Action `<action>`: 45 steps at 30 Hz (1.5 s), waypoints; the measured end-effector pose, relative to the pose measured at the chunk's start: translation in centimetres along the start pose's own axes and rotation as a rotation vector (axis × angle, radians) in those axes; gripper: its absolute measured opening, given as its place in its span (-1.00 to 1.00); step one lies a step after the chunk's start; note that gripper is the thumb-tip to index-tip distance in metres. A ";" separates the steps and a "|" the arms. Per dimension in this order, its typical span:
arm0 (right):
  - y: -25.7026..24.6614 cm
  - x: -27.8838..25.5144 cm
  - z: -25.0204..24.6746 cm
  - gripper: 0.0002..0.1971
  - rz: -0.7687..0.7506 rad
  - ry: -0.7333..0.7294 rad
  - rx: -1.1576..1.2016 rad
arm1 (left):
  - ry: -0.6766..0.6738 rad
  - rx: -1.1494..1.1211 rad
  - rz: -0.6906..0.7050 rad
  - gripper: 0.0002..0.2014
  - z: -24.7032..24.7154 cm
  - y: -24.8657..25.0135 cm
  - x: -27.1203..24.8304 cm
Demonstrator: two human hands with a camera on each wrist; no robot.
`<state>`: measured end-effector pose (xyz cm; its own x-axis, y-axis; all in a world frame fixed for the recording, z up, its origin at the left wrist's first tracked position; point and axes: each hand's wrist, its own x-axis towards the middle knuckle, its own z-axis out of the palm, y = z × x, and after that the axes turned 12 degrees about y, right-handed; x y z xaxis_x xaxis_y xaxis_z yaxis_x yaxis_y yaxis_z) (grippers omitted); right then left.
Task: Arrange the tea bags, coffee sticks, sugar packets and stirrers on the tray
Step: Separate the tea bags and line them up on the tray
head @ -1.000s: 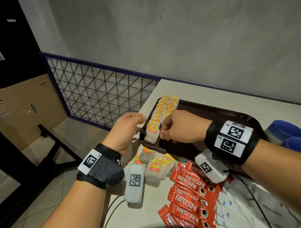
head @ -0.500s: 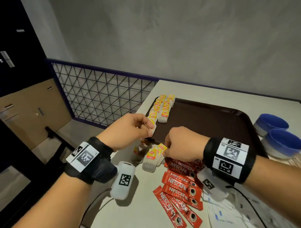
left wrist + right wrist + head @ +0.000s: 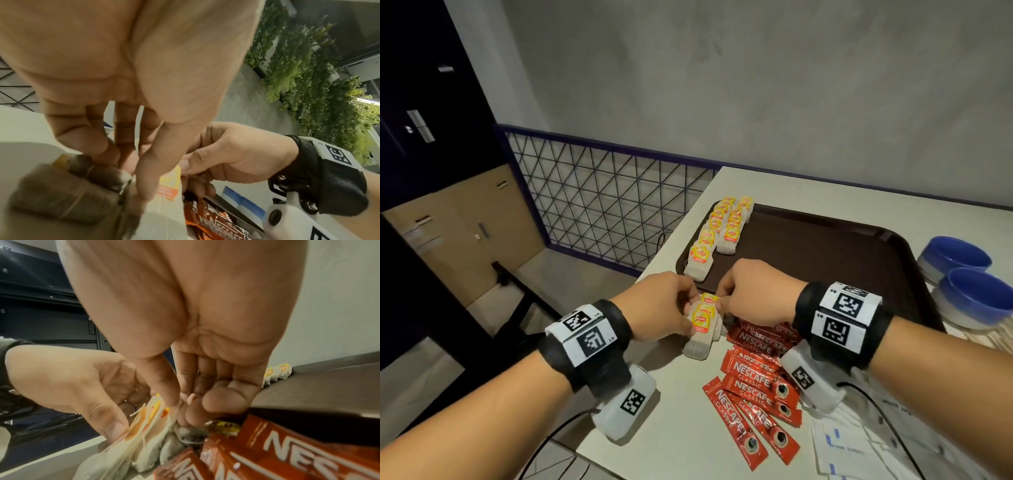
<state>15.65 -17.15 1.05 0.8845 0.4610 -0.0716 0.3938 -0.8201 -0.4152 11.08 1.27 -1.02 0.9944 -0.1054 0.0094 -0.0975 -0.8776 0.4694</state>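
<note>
On the white table [image 3: 681,428] just before the brown tray [image 3: 825,253], both the left hand [image 3: 657,308] and right hand [image 3: 753,291] pinch a bunch of tea bags [image 3: 703,329], whose tangled strings could make some drop.

Two blue bowls [image 3: 962,277] sit side by side on the pale table [image 3: 674,442], just right of the tray. A dark railing with diagonal mesh [image 3: 602,212] runs left of the table below a grey wall [image 3: 756,85]. Beyond it stands a tan cabinet [image 3: 462,226]. Green foliage [image 3: 308,65] shows in the left wrist view
</note>
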 end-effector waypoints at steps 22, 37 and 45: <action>-0.7 -3.3 -0.6 -0.86 -0.086 0.057 0.171 | 0.173 -0.310 -0.042 -0.95 -0.6 0.1 -2.2; 3.5 -4.9 -5.2 -0.94 0.009 0.244 0.105 | -0.031 0.176 0.013 -0.71 -2.5 -1.4 -0.2; 3.5 -5.8 -4.9 -0.93 -0.003 0.206 0.117 | -0.059 0.150 0.016 -0.80 -1.5 -1.3 -1.2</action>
<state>13.16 -24.33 4.49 0.9203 0.3748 0.1119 0.3758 -0.7680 -0.5186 10.02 3.20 -0.33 0.9889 -0.1437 -0.0381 -0.1231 -0.9349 0.3329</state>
